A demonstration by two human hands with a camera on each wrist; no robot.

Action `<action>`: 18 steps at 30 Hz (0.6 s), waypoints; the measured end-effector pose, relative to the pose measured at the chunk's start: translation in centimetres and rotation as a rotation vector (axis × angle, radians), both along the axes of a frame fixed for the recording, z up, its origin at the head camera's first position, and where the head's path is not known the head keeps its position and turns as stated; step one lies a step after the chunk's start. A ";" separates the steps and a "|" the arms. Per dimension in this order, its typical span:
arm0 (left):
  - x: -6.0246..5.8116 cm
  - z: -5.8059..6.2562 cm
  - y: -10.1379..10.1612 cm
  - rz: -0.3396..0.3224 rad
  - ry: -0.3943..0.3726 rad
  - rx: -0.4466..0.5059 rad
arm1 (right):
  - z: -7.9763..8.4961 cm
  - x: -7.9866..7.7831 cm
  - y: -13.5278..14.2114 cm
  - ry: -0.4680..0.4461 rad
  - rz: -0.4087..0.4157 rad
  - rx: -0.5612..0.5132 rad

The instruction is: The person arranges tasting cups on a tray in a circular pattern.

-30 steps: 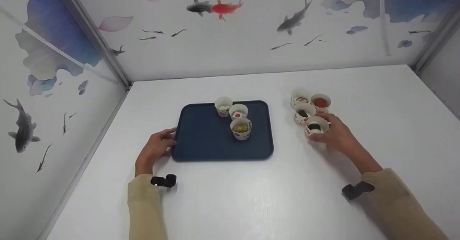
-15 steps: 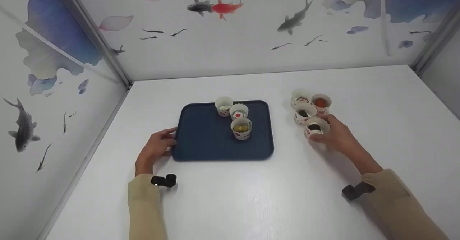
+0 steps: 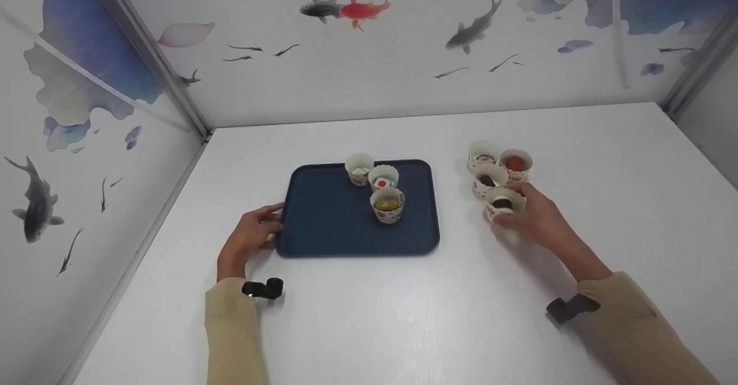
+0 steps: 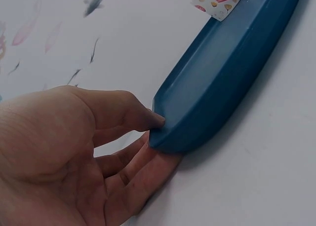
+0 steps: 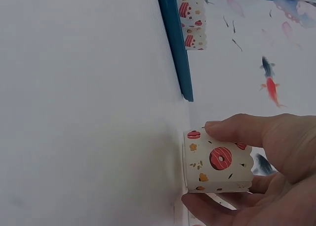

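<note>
My left hand (image 3: 251, 236) pinches the left edge of a dark blue tray (image 3: 323, 229); in the left wrist view the thumb (image 4: 143, 114) lies on the rim and fingers reach underneath. Three paper baking cups stand on the tray: one with a yellowish piece (image 3: 388, 205), one with a white piece with a red dot (image 3: 383, 182), one with a whitish piece (image 3: 360, 172). At right, my right hand (image 3: 536, 215) grips a paper baking cup (image 5: 217, 161) printed with donuts, between thumb and fingers. A white piece with a dark band (image 3: 503, 204) sits inside it.
Behind the held cup, three more paper cups stand close together: one with a dark piece (image 3: 489, 180), one with an orange-red piece (image 3: 515, 165) and one with a pale piece (image 3: 483, 157). White walls with fish pictures (image 3: 473, 27) border the white table (image 3: 403, 316).
My right hand and the cup it grips have shifted slightly left, and the cup looks a little apart from its neighbour. My left hand stays on the tray edge.
</note>
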State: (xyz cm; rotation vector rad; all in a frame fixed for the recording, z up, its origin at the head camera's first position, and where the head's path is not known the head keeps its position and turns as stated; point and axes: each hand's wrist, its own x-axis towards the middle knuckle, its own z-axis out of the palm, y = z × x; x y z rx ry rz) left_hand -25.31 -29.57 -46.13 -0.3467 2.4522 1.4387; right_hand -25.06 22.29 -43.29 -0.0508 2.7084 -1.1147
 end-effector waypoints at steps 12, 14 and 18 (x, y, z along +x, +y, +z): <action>0.1 0.2 0.0 -0.014 0.006 -0.002 | 0.4 1.5 -2.4 0.051 0.023 -0.006; 0.1 0.2 0.0 -0.014 0.009 -0.004 | 0.6 1.8 -2.7 0.065 0.032 -0.016; 0.1 0.1 -0.1 -0.014 0.014 -0.006 | 0.6 2.3 -3.4 0.101 0.051 -0.045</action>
